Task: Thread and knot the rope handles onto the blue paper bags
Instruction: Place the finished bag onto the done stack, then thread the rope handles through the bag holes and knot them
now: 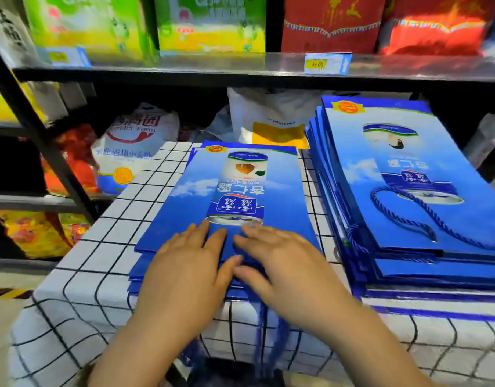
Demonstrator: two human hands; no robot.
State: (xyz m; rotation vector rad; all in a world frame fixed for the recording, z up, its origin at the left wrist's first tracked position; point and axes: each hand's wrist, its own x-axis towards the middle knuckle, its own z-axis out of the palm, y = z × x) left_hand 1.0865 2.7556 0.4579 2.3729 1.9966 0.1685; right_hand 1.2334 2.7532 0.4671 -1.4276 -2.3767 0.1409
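**Both hands flat on centre bag stack**

Top shelf [184, 69], L side: green-yellow cartons [87, 26], print too blurred to read. Below them a white sack [134, 146] w/ red and blue Chinese print, not legible. Checked cloth [87, 275] covers the table.

Left hand [184, 263] lies flat on the centre stack of blue paper bags [232, 191], fingers straight, gripping nothing. Bags are folded flat; top one shows a can pic and "杏仁露", upside down to the camera. Right hand [279, 263] is flat beside it, thumbs touching, holding nothing. Blue rope strands [268, 331] hang off the table edge under the wrists.

Behind: white bag w/ yellow patch [277, 127]. Shelf tag [317, 63] reads "15.00"; red cartons [330, 23] above.

R: a taller bag stack [408, 169], same print, w/ a rope handle [402, 216] looped on top.
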